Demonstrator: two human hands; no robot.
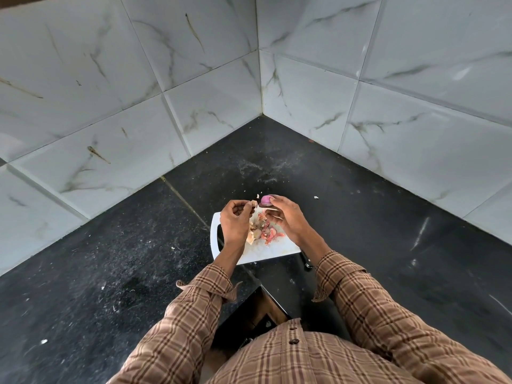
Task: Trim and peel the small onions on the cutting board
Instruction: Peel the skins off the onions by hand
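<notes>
A black speckled stone counter (360, 217) carried a white plastic cutting board (266, 252) strewn with pink-and-tan onion peelings (263, 231). Above it, the right hand (285, 214) gripped a small peeled purple onion (265, 199); the left hand (235, 217) pinched a papery skin scrap (253, 203).

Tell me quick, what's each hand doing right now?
Left hand: pinching a scrap of onion skin at its fingertips.
Right hand: holding a peeled purple onion at its fingertips, above the cutting board.

Cutting board (274, 249): smooth white plastic. Countertop (360, 217): polished black speckled stone. Wall tiles (138, 79): glossy, marble-patterned. Shirt sleeves (388, 314): checked woven cloth.
</notes>
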